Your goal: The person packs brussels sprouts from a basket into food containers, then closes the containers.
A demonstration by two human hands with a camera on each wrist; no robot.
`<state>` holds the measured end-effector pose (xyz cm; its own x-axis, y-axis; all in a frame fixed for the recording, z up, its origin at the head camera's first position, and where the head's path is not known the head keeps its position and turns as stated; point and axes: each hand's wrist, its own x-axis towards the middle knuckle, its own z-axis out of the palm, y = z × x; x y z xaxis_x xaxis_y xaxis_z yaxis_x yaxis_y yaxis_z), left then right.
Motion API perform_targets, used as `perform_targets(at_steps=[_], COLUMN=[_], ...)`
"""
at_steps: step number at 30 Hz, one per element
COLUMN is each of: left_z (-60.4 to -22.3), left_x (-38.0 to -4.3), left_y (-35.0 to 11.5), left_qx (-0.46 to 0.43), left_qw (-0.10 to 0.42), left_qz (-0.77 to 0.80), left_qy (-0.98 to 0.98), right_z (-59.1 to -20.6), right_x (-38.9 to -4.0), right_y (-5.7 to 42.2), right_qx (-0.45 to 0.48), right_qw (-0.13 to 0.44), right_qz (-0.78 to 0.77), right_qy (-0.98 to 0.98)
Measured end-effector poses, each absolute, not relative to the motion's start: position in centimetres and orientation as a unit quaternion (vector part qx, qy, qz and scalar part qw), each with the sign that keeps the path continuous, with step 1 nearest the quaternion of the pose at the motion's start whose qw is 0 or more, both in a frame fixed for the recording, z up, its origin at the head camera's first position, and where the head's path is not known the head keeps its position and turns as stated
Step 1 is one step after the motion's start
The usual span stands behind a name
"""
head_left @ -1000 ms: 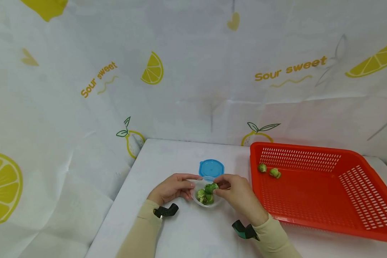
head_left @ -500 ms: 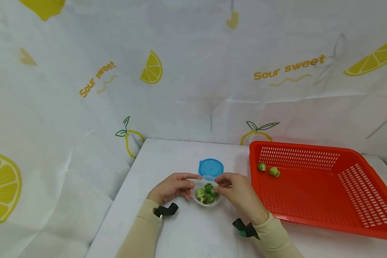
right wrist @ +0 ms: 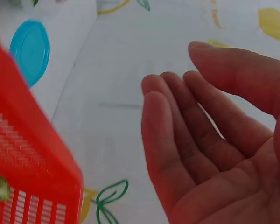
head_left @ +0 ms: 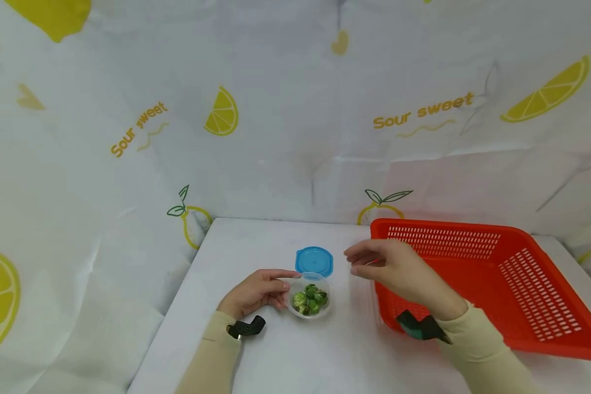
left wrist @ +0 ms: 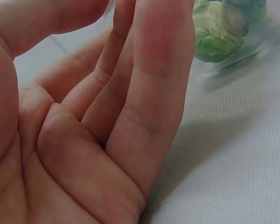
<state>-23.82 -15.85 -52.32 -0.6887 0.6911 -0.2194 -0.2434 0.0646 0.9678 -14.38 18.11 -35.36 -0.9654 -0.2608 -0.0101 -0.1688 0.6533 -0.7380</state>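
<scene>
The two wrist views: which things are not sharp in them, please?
Left wrist view: the sprouts look soft, while the left hand shows clear creases; right wrist view: the red basket and blue lid are blurred, the right hand sharper.

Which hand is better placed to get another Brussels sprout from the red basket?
Probably the right hand: it's empty and near the red basket, where Brussels sprouts lie. The left hand holds the clear bowl, farther from the basket.
</scene>
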Motion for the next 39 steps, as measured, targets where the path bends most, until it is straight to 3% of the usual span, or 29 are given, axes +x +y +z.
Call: perform_targets(at_steps=[5,13,17,27,39], left_z=[-52.3,-52.8,-52.9,-52.8,-52.6], left_x=[-23.8,-23.7,-23.7,-23.6,-23.9], left_y=[-16.2,-16.5,-16.5,-16.2,-16.0], left_qx=[0.173,0.167,0.171,0.178,0.183], left_qw=[0.354,0.361,0.359,0.361,0.362], left_qz=[0.667,0.675,0.676,0.676,0.675], left_qy=[0.633,0.622,0.621,0.617,0.616], right_z=[-34.4,-38.3,-40.0,-43.9,-45.0], right_x=[-17.0,-20.1,-20.7,-21.7,-22.4], right_y=[23.9,30.2,31.8,34.4,34.5], right_qx=[-0.111,-0.076,-0.064,-0.074,-0.066], right_qw=[0.074,0.14,0.174,0.19,0.195], right_qz=[-0.399,-0.404,-0.41,-0.395,-0.356], right_qy=[0.907,0.901,0.893,0.896,0.911])
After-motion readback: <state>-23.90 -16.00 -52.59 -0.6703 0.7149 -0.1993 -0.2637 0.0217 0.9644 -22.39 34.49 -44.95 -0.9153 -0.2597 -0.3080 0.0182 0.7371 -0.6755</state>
